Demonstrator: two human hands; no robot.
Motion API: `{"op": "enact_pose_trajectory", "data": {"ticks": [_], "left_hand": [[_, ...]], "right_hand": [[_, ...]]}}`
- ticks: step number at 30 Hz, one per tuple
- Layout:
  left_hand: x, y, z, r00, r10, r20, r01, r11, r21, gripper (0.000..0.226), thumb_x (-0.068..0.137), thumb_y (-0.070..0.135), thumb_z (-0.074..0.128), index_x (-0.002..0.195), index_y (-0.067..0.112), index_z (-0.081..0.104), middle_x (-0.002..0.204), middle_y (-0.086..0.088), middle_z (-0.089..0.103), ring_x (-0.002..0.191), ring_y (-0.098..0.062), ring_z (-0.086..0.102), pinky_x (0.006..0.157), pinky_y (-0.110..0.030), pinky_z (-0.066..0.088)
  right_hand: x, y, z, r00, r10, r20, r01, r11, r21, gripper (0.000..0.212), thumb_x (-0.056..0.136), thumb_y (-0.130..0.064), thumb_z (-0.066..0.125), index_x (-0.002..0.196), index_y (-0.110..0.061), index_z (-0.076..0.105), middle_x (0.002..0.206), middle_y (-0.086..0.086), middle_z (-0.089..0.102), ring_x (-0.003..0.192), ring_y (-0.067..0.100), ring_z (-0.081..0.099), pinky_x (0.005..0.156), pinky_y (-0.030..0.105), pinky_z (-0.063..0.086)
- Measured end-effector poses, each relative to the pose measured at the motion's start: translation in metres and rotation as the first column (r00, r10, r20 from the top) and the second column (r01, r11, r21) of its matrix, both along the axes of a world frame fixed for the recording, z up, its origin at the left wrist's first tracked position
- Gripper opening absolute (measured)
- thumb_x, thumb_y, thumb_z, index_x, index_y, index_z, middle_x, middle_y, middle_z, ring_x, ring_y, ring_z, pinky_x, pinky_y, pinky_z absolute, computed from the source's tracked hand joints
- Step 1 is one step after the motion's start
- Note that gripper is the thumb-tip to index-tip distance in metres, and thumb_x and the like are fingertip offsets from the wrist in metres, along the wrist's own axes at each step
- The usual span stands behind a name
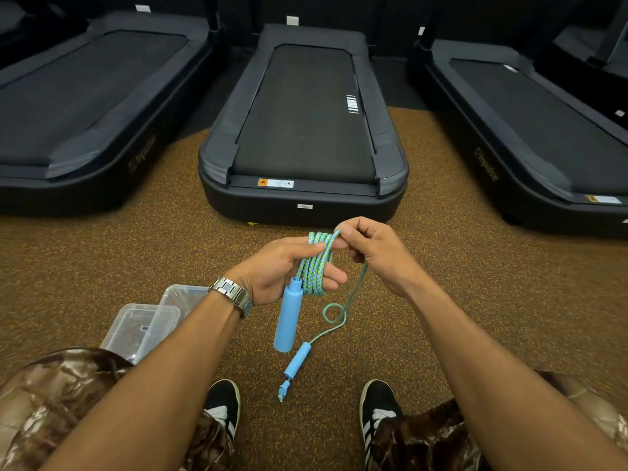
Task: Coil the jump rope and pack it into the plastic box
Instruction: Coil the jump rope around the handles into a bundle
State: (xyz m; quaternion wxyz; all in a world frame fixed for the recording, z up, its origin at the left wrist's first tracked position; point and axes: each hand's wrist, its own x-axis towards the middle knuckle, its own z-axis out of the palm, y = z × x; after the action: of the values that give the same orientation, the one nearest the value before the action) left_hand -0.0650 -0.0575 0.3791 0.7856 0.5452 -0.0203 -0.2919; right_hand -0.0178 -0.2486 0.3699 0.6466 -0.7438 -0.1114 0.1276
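Jump rope (314, 263), blue-green braid, was wound in several turns around the left hand (285, 266), fingers closed on the coil; one blue handle (288, 319) hung below that palm; right hand (372, 253) pinched the free strand at the coil's top; second handle (298, 360) dangled lower, near the speckled floor (441, 283); clear plastic box (142, 329) and lid (183, 297) lay at left; treadmills (302, 130) lettered "Impulse"; warning sticker (275, 183) unreadable.

Three dark treadmills (306, 130) stand side by side on a speckled brown floor (458, 283), and two black shoes (224, 406) (with white stripes) point toward them.
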Motion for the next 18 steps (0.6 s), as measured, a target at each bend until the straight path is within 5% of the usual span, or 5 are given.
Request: {"op": "enact_pose_trajectory", "data": {"ticks": [8,18], "left_hand": [[0.000,0.000,0.000,0.999,-0.033,0.008,0.034,0.998,-0.054,0.038,0.100,0.019,0.043,0.130,0.004,0.060,0.084,-0.019,0.072,0.070,-0.025,0.071,0.073,-0.033,0.058],[0.010,0.003,0.001,0.959,0.283,0.031,-0.266,0.928,-0.260,0.040,0.103,0.019,0.039,0.138,0.005,0.052,0.073,-0.004,0.064,0.078,-0.022,0.069,0.076,-0.033,0.055]], "right_hand": [[-0.005,0.000,-0.002,1.000,0.000,-0.024,0.000,1.000,-0.007,0.020,0.102,-0.023,0.054,0.092,-0.019,0.071,0.077,0.003,0.056,0.064,0.007,0.045,0.061,0.023,0.039],[-0.020,0.008,-0.023,0.984,0.071,-0.162,-0.093,0.987,-0.132,0.027,0.105,-0.029,0.046,0.105,-0.014,0.069,0.072,-0.002,0.059,0.062,0.010,0.050,0.062,0.027,0.042]]}}
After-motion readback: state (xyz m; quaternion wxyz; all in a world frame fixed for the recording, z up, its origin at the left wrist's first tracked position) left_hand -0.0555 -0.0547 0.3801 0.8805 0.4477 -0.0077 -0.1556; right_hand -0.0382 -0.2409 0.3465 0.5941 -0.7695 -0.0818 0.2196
